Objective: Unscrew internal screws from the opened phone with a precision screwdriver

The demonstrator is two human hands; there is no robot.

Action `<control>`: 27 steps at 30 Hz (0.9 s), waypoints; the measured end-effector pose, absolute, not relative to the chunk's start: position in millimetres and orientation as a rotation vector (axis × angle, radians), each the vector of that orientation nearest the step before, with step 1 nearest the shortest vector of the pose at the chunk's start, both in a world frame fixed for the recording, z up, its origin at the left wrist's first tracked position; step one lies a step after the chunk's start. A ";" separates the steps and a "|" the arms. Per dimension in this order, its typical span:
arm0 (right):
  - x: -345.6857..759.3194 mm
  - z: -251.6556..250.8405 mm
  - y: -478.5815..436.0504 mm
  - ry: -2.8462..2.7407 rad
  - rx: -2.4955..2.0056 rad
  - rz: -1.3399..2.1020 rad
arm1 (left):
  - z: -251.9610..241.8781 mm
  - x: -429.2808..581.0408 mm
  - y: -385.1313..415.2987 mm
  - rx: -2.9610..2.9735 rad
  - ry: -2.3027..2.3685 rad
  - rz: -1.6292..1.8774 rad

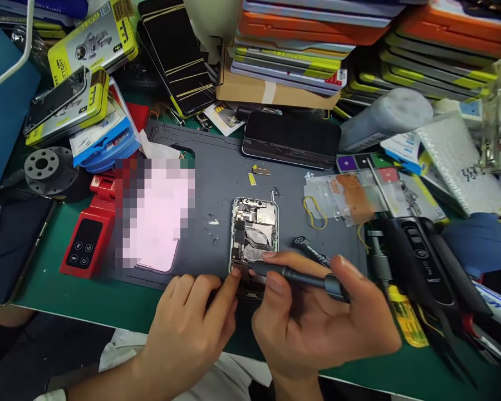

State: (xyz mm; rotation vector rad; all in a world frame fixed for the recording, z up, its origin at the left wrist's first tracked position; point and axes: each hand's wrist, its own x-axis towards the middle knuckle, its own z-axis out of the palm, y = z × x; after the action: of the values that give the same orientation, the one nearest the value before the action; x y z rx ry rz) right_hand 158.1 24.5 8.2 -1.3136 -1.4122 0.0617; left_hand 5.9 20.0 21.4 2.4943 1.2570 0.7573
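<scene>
An opened phone (254, 223) with bare inner parts lies on the dark grey work mat (200, 184). My left hand (196, 323) has its index fingertip pressed on the phone's lower left edge, its other fingers curled; the thumb is partly hidden. My right hand (317, 323) is closed around a dark pen-shaped screwdriver (296, 276). Its tip points left, at the phone's lower part, and the hand covers the lower right corner. Small metal pieces (214, 222) lie left of the phone, and small yellow pieces (251, 179) lie above it.
A lit, pixelated screen (158, 217) stands left, beside a red device (86, 239). A dark phone (291, 139) lies behind. Yellow rubber bands (315, 213), a black tool (426, 256) and tweezers (446, 340) are at right. Stacked boxes (292, 61) line the back.
</scene>
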 end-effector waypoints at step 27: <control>169.4 7.4 35.8 -1.591 -1.200 -0.038 | 18.1 6.3 18.7 2.444 1.253 0.784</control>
State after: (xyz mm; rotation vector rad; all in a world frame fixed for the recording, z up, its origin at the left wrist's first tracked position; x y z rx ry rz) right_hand 169.4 35.8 7.4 -1.1996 -1.5908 -0.0376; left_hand 6.3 18.7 18.1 2.4438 1.2530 0.7845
